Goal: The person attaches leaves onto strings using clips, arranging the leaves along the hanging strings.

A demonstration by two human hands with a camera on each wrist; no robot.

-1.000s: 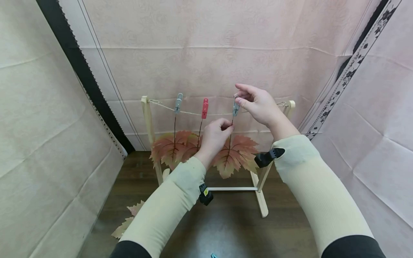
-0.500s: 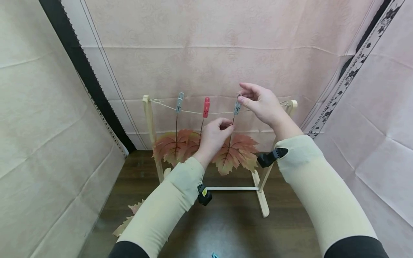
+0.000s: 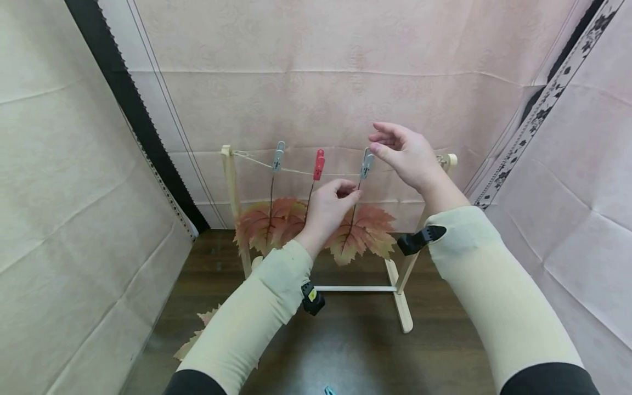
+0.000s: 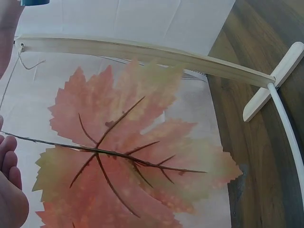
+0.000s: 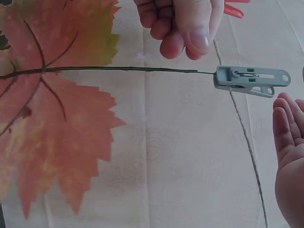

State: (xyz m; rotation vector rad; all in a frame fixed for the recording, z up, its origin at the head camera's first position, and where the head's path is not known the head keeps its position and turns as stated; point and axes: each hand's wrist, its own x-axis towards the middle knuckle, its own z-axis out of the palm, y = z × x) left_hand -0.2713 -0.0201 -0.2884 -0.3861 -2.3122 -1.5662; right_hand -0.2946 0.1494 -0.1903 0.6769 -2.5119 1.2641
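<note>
A grey-blue clothespin (image 3: pixel 367 163) grips the cord and the dark stem (image 5: pixel 128 69) of a red-and-yellow artificial maple leaf (image 3: pixel 362 233). My right hand (image 3: pixel 407 159) is just right of the clothespin; its fingers are spread a little, and a gap shows between them and the clothespin's handles in the right wrist view. My left hand (image 3: pixel 327 211) is beside the stem below the clothespin. Its fingers are loosely bent, with the fingertips (image 5: pixel 197 40) slightly apart from the stem. Most of the left hand is cut off in the left wrist view.
On the same cord, another grey-blue clothespin (image 3: pixel 278 156) and a red clothespin (image 3: pixel 319 164) hold more leaves (image 3: pixel 264 222). A wooden frame (image 3: pixel 230 181) carries the cord. Another leaf (image 3: pixel 190 345) lies on the dark table (image 3: pixel 365 345), partly behind my left sleeve. A small blue object (image 3: pixel 329 390) lies at the front edge.
My right hand has let go of the clothespin and drawn slightly up and to the right. The clothespin stays on the cord. The left hand has hardly moved.
</note>
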